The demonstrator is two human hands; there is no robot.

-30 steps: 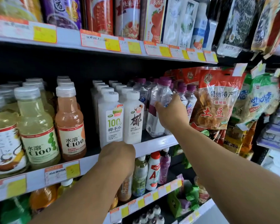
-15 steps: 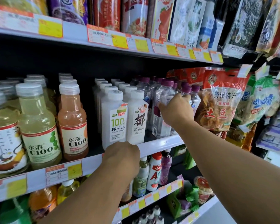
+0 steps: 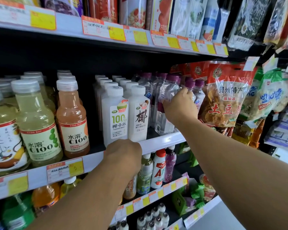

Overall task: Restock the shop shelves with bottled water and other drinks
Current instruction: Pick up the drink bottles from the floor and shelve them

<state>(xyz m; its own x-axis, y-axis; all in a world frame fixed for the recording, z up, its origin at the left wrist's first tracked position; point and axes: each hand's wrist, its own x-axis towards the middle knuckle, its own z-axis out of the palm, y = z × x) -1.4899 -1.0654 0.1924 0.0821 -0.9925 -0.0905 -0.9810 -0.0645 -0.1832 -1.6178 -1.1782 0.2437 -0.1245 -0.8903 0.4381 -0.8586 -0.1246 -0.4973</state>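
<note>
The right hand (image 3: 179, 107) is curled round a clear water bottle (image 3: 166, 103) with a purple cap, holding it at the shoulder, at the front of the middle shelf (image 3: 163, 140). The bottle leans slightly left, its base at the shelf's front lip, in among other purple-capped bottles (image 3: 194, 90) packed just behind and beside it. The left hand (image 3: 123, 155) is a closed fist at the shelf edge below the white coconut water bottles (image 3: 116, 113); whether its grip is on the edge or on a drink below, I cannot tell, since the fingers are hidden.

The main risk, as I judge it, is the tilt. If the hand lets go before the base sits flat, the bottle could tip forward off the lip and fall onto the lower shelves. Its high grip, near the cap, gives little control of the bottom, so a push back could swing the base out instead.

The row is tight. Forcing the bottle in could knock its neighbours, and these tall narrow bottles would likely topple in a chain. To the right, the red snack bag (image 3: 223, 97) hangs touching the end bottles; the wrist could catch it and drag it.

The white bottles on the left stand very near the clear ones, so a sideways nudge could shove them too.
</note>
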